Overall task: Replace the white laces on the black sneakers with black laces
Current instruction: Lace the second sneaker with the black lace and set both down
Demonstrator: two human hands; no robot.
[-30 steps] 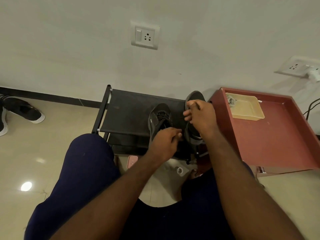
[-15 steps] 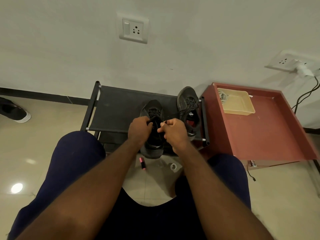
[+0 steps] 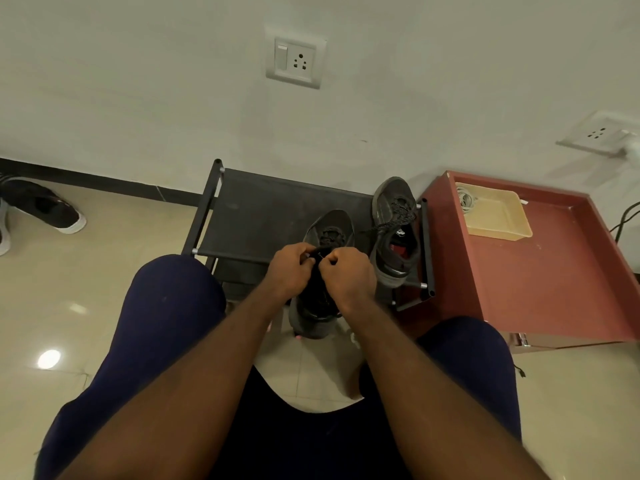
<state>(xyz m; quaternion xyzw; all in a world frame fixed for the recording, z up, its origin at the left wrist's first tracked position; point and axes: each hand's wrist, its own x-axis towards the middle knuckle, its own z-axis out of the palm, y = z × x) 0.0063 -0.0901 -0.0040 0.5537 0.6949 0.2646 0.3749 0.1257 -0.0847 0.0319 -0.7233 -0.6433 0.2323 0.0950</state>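
Black shoe rack by the wall, black sneaker lengthwise over its front edge, toe toward the wall; second sneaker just beside it, insole label unreadable; left hand and right hand, fingers curled, pinching black lace over its tongue

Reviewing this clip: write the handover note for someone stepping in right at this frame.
Left hand: fingers curled, pinching the black lace at the near sneaker's top eyelets.
Right hand: pinching the same lace from the other side.
Near sneaker: toe on the black rack, heel past its front bar.
Far sneaker: on the rack's right end, black lace threaded, ends loose.
Beige tray on the red table holds a pale coiled cord, perhaps old laces.
Done: no white lace shows on either shoe. Left: finish and tie the near one, tie the far one.
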